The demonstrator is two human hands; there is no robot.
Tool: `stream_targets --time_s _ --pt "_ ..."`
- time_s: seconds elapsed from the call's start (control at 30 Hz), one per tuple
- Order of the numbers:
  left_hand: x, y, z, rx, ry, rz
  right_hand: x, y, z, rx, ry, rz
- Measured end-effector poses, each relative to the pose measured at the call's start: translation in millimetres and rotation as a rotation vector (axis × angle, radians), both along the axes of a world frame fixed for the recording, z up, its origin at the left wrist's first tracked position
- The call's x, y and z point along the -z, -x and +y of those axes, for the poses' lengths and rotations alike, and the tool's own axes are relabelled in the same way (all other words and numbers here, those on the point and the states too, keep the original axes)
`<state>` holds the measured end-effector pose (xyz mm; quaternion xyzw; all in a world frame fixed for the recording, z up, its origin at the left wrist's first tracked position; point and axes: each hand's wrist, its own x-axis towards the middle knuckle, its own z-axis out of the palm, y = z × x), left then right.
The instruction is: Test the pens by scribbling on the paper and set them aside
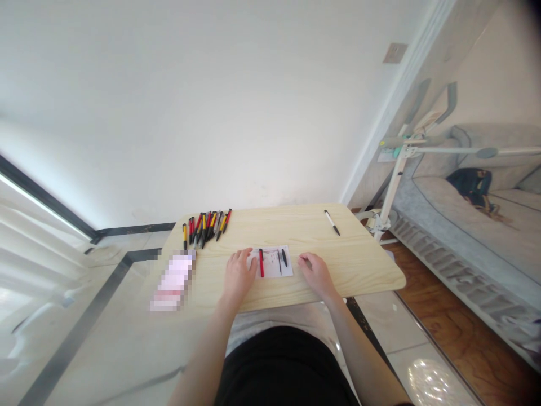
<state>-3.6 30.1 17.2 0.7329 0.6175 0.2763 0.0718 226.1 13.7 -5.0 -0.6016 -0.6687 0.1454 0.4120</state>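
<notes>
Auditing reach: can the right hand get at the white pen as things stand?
Probably yes: the white pen lies ahead and slightly right of the right hand, with nothing visible between them. Whether that hand holds something is unclear.

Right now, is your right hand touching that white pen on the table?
Apart. The head view shows it: bare tabletop lies between the right hand and the white pen, which lies farther back, nearer the wall.

Left hand palm down, right hand loosely curled, forearms extended
</notes>
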Motion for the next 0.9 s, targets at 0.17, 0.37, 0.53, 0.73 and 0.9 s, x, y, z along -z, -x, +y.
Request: stream_targets --time_s 0.17,0.37,0.53,0.73,0.9 --pt "-9.0 -14.5 16.0 0.023 0.247 0.128 2.8 -1.2 -0.3 0.052 0.029 0.105" --pt "-8.9 -23.9 27.0 -0.027 0.344 0.277 1.5 -1.0 -1.1 0.047 0.038 0.16" --pt "-7.1 -21.9 29.5 -0.006 0.364 0.296 -0.2 -0.6 -1.5 0.048 0.041 0.178" --pt "-9.2 -22.3 30.0 0.015 0.381 0.324 0.0 -0.7 -0.8 0.05 0.043 0.174" --pt "-11.3 -22.4 31.6 0.046 0.403 0.332 -1.0 -0.7 -0.8 0.048 0.039 0.169"
